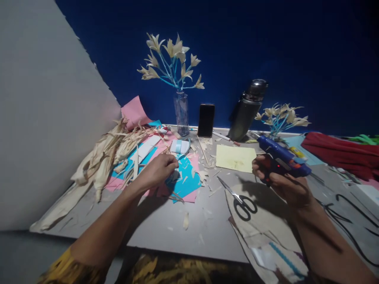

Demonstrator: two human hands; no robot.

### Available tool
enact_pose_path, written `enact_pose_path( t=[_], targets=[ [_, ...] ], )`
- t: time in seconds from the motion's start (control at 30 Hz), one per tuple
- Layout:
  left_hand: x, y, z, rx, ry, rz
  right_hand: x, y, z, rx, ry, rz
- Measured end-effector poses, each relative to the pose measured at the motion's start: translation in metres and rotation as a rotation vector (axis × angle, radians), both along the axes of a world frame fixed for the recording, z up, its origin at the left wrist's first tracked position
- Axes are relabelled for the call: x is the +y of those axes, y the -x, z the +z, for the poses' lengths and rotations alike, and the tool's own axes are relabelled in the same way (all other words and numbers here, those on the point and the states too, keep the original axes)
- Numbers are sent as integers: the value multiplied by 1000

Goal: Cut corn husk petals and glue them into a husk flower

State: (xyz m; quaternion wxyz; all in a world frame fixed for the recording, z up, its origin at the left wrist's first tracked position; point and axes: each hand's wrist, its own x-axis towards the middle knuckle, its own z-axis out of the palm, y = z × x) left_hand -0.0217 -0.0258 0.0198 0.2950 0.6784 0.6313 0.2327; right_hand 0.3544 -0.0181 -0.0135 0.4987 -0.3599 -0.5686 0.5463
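My right hand [284, 185] is wrapped round the handle of a blue hot glue gun [281, 156], its nozzle pointing up and to the left and a small red light showing on its side. Over the blue paper [185, 177], my left hand [161, 169] is closed with the fingertips together; whatever may be in them is hidden. Between the hands lie black-handled scissors [241, 201], blades towards the back. A yellow paper sheet [235, 157] with a stain lies just left of the glue gun. Pale husk scraps [203, 175] are strewn around my left hand.
Dried corn husks [100, 161] are heaped at left. Husk flowers [174, 59] stand in a clear bottle [181, 112] at the back. Behind are a phone [206, 120], a dark flask [245, 112] and smaller flowers [282, 118]. Red cloth [340, 154] and a black cable [349, 225] lie at right.
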Motion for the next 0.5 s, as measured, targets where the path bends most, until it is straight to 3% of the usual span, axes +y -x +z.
enact_pose_path(
  t=[0.1,0.27,0.5],
  targets=[
    [6,-9,-1,-1,-31,-27,-4,5,1,15,22,-6],
    [22,-40,-18,165,-29,-256,-6,9,0,-6,40,37],
    [23,-60,-38,213,-71,-196,-11,12,-1,-41,102,23]
  ],
)
